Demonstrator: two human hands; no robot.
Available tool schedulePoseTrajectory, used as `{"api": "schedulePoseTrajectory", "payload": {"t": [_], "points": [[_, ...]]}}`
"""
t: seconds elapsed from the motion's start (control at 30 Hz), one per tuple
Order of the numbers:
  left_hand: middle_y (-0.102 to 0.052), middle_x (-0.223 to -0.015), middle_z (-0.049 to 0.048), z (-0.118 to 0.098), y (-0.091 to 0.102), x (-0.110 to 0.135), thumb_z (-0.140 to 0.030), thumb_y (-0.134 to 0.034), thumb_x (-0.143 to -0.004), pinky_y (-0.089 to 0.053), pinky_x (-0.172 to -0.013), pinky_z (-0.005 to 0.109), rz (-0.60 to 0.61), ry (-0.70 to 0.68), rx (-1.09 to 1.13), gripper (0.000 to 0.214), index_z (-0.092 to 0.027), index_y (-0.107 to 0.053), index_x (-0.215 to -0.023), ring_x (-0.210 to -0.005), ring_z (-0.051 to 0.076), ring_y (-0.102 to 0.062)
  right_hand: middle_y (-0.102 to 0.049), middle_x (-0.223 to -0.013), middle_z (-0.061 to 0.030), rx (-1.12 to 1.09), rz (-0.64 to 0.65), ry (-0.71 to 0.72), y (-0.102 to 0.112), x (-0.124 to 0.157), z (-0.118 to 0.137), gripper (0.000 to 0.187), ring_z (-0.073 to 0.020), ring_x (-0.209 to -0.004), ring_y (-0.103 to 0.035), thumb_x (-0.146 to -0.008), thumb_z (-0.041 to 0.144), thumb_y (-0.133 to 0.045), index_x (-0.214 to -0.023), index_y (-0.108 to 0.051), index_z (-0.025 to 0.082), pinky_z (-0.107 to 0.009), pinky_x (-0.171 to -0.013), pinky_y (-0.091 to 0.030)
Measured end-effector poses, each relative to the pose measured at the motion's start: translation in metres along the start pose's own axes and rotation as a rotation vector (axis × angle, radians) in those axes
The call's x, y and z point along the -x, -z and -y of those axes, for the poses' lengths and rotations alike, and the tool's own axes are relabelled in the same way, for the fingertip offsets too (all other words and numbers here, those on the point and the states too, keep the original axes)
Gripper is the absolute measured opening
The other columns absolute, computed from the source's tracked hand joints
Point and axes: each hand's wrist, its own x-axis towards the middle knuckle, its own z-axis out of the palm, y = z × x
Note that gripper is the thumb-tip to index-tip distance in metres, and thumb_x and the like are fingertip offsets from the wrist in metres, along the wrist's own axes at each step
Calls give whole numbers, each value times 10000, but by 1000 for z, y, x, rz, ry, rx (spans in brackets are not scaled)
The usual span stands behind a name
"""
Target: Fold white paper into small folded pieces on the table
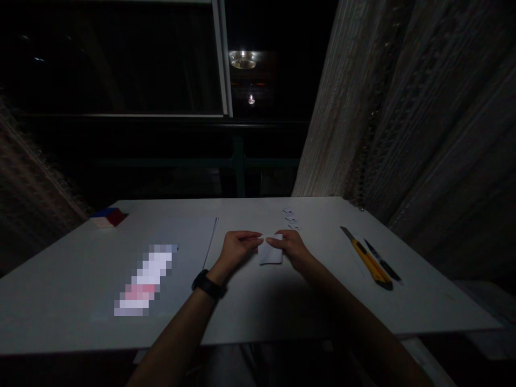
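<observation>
Over the middle of a white table (282, 301), both my hands pinch a small white piece of paper (271, 253). My left hand (237, 248), with a dark watch on its wrist, grips the paper's upper left edge between thumb and fingers. My right hand (291, 248) is closed on the paper's upper right edge. The paper hangs down between the two hands, just above the tabletop.
Small white paper scraps (292, 218) lie beyond my hands. A yellow utility knife (367, 260) and a dark pen (382, 261) lie at the right. A large white sheet (173, 242) and a blurred-out object (145, 279) are at the left, a red-and-blue block (108, 216) at the far left corner.
</observation>
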Motion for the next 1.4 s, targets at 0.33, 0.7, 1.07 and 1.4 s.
{"api": "schedulePoseTrajectory", "payload": {"t": [0.33, 0.7, 1.07, 1.4], "points": [[-676, -596, 70, 3, 0, -1, -285, -763, -541, -465, -520, 246, -16, -28, -73, 279, -105, -719, -749, -513, 143, -589, -603, -531, -10, -1, -8, 22, 0, -1, -1, 317, -113, -483, -510, -448, 362, -795, -571, -627, 123, -242, -490, -357], [-685, -618, 67, -1, -1, 1, -259, -764, -536, -469, -529, 240, -18, -17, -48, 269, -110, -717, -754, -533, 142, -598, -590, -513, 6, -2, -5, 15, -2, 1, 2, 276, -103, -471, -497, -458, 326, -792, -544, -616, 131, -242, -492, -345], [-674, -607, 49, -3, -1, 1, -258, -772, -521, -480, -551, 243, 1, -20, -31, 313, -108, -707, -788, -527, 138, -598, -593, -518, 4, 2, 5, 19, -2, 2, 3, 273, -101, -474, -497, -471, 324, -790, -554, -624, 125, -243, -500, -347], [-663, -599, 49, -4, -2, 2, -262, -764, -531, -461, -523, 232, -13, 4, -28, 296, -100, -701, -771, -513, 129, -582, -578, -492, 4, 4, 10, -3, 0, 0, 0, 299, -100, -454, -484, -464, 356, -789, -547, -621, 124, -238, -471, -330]]}}
